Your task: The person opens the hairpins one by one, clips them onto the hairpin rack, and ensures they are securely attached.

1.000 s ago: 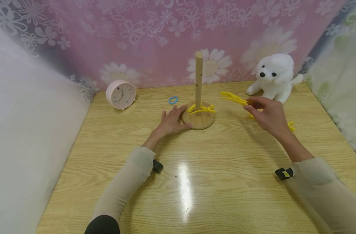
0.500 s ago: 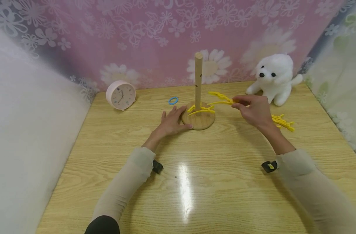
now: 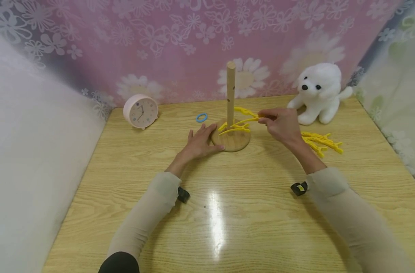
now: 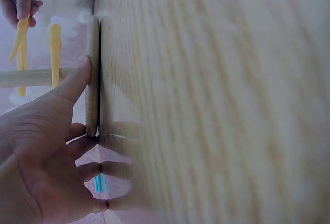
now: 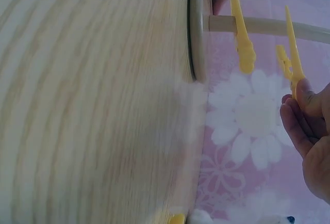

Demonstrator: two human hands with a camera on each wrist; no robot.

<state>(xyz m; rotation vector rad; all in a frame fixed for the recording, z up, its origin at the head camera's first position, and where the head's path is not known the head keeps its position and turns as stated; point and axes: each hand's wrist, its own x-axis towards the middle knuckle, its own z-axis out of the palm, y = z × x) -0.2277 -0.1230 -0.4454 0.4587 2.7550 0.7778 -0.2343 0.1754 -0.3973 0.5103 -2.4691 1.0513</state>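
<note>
A wooden pole (image 3: pixel 230 91) stands upright on a round wooden base (image 3: pixel 232 145). My left hand (image 3: pixel 201 142) holds the base at its left rim, thumb on the near side and fingers spread around the far edge. Low on the pole sits a yellow alligator hair clip (image 3: pixel 239 129), also seen in the right wrist view. Between thumb and fingers my right hand (image 3: pixel 283 124) pinches another yellow alligator hair clip (image 5: pixel 294 61) by its tail end. Its jaws are spread and point left at the pole, above the first clip; whether they touch the pole I cannot tell.
Several more yellow clips (image 3: pixel 324 142) lie on the table behind the right wrist. A blue ring (image 3: pixel 202 117) lies left of the pole. At the back stand a pink alarm clock (image 3: pixel 141 111) on the left and a white toy dog (image 3: pixel 319 91) on the right.
My right hand has carried its clip leftward to the pole, and the clip's jaws have opened. More of the loose clips now show. The left hand has stayed on the base.
</note>
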